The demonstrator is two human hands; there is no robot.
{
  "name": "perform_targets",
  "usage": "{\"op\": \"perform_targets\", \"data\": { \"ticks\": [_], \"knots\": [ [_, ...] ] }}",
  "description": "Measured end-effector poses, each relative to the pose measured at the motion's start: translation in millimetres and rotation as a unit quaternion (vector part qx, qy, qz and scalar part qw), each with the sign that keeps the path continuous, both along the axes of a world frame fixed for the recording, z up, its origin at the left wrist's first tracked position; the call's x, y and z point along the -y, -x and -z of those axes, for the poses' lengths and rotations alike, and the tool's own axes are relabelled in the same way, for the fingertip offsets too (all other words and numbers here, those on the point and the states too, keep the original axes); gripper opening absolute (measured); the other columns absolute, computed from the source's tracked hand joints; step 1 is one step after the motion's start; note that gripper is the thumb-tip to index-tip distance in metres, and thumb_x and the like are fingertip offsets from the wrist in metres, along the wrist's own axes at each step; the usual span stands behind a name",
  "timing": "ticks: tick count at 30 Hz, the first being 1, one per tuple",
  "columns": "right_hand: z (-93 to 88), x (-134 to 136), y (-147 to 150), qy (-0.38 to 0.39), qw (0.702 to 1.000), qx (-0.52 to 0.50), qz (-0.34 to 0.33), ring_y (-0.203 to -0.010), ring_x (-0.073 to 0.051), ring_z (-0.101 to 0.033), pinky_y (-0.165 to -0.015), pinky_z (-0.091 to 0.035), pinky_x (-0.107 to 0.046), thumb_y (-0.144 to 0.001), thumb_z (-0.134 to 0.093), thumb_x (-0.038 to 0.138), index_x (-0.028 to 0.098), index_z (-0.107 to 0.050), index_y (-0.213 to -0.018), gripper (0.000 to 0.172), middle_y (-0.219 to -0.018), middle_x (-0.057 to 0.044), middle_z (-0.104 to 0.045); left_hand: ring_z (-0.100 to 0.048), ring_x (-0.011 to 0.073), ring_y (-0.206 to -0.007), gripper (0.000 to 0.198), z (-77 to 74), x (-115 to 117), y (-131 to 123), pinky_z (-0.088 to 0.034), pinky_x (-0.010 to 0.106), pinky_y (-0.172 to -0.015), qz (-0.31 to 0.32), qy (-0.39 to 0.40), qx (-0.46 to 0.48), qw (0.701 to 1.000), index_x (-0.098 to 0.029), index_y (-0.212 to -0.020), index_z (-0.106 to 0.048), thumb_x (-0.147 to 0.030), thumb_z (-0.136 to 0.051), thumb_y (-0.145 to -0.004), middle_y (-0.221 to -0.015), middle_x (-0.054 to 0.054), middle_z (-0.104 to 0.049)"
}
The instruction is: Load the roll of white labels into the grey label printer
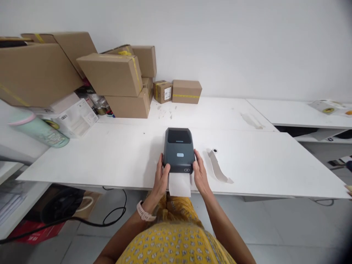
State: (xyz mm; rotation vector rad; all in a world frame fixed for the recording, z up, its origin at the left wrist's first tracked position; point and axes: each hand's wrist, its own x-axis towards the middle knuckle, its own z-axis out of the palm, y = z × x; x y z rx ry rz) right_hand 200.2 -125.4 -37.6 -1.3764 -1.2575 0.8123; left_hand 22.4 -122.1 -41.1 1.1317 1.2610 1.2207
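While the printer [179, 163] is grasped at its sides by the left hand [160, 178] and right hand [201, 176] on the table [264, 161], its overhanging paper [179, 184] could be creased if dragged against the body.

The dark grey, boxy printer [179, 148] looks like smooth plastic, with a shiny black panel [176, 135]. The flat white strip [180, 184] is thin paper. The long white table [123, 159] looks smooth. The brown, square-cornered boxes [110, 75] are dull cardboard.
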Motion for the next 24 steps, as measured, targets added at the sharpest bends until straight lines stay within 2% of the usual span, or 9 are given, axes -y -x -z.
{"op": "perform_targets", "data": {
  "ticks": [4, 7, 10, 12, 15, 17, 19, 21, 24],
  "knots": [
    [1.5, -3, 11, 0.008, 0.999, -0.033, 0.019, -0.157, -0.028, -0.028, -0.129, -0.023, -0.054, -0.098, -0.041, 0.066, 0.032, -0.035, -0.158, 0.069, -0.168, -0.004, -0.033, -0.016, 0.0241, -0.160, 0.074, 4.3, 0, -1, -0.015, 0.045, -0.132, -0.008, -0.027, -0.026, 0.999, -0.027, -0.159, -0.030, -0.063, -0.045, -0.097, -0.172, 0.008, -0.022],
    [-4.6, -3, 13, -0.004, 0.999, -0.040, 0.026, -0.156, -0.028, -0.028, -0.129, -0.022, -0.053, -0.099, -0.040, 0.065, 0.031, -0.035, -0.157, 0.068, -0.167, -0.005, -0.034, -0.012, 0.0245, -0.161, 0.074, -0.1, -1, 0, -0.015, 0.046, -0.131, -0.016, -0.058, -0.063, 0.996, -0.027, -0.159, -0.032, -0.065, -0.043, -0.096, -0.173, 0.008, -0.019],
    [-23.2, -11, 8, -0.030, 0.999, -0.018, 0.022, -0.155, -0.028, -0.029, -0.129, -0.020, -0.055, -0.100, -0.036, 0.065, 0.033, -0.037, -0.156, 0.064, -0.167, -0.004, -0.035, -0.012, 0.0265, -0.161, 0.070, -13.4, -14, 2, -0.021, 0.046, -0.129, -0.020, -0.100, -0.075, 0.992, -0.028, -0.156, -0.040, -0.065, -0.042, -0.096, -0.173, 0.007, -0.019],
    [-42.5, -25, 3, -0.068, 0.997, 0.021, 0.019, -0.157, -0.029, -0.025, -0.129, -0.018, -0.056, -0.100, -0.033, 0.068, 0.035, -0.038, -0.155, 0.064, -0.166, -0.003, -0.035, -0.020, 0.0268, -0.159, 0.067, -26.8, -31, 5, -0.020, 0.045, -0.130, -0.036, -0.150, -0.076, 0.985, -0.027, -0.149, -0.051, -0.067, -0.039, -0.097, -0.168, 0.007, -0.032],
    [-75.3, -61, -3, -0.150, 0.983, 0.102, 0.016, -0.158, -0.030, -0.022, -0.128, -0.019, -0.057, -0.100, -0.026, 0.070, 0.036, -0.039, -0.153, 0.064, -0.164, -0.004, -0.037, -0.042, 0.0256, -0.149, 0.059, -45.3, -65, 10, -0.029, 0.045, -0.125, -0.047, -0.181, -0.048, 0.981, -0.025, -0.138, -0.061, -0.063, -0.037, -0.099, -0.151, 0.008, -0.057],
    [-94.8, -92, -6, -0.188, 0.972, 0.142, 0.017, -0.153, -0.030, -0.034, -0.124, -0.029, -0.056, -0.101, -0.020, 0.069, 0.034, -0.036, -0.153, 0.065, -0.159, -0.007, -0.042, -0.054, 0.0258, -0.137, 0.052, -50.2, -86, 14, -0.038, 0.044, -0.118, -0.058, -0.165, -0.065, 0.983, -0.023, -0.135, -0.063, -0.055, -0.048, -0.097, -0.142, 0.010, -0.063],
    [-110.0, -126, -9, -0.202, 0.964, 0.171, 0.020, -0.145, -0.030, -0.045, -0.118, -0.039, -0.053, -0.103, -0.017, 0.066, 0.032, -0.032, -0.154, 0.064, -0.154, -0.009, -0.047, -0.064, 0.0259, -0.116, 0.047, -47.0, -100, 17, -0.048, 0.043, -0.105, -0.062, -0.104, -0.126, 0.985, -0.019, -0.130, -0.066, -0.046, -0.059, -0.091, -0.124, 0.013, -0.070],
    [-121.1, -161, -14, -0.201, 0.958, 0.203, 0.023, -0.141, -0.030, -0.051, -0.113, -0.044, -0.052, -0.103, -0.016, 0.065, 0.030, -0.029, -0.155, 0.063, -0.151, -0.011, -0.049, -0.066, 0.0250, -0.099, 0.050, -39.0, -107, 19, -0.050, 0.041, -0.095, -0.038, -0.048, -0.193, 0.979, -0.017, -0.130, -0.065, -0.038, -0.064, -0.085, -0.110, 0.012, -0.071],
    [-132.2, -201, -21, -0.176, 0.956, 0.234, 0.027, -0.137, -0.032, -0.055, -0.109, -0.046, -0.054, -0.102, -0.017, 0.068, 0.029, -0.027, -0.155, 0.066, -0.150, -0.013, -0.050, -0.066, 0.0255, -0.090, 0.061, -29.2, -108, 21, -0.050, 0.040, -0.085, 0.014, 0.002, -0.265, 0.964, -0.015, -0.137, -0.060, -0.035, -0.064, -0.080, -0.096, 0.009, -0.070]
  ]
}}
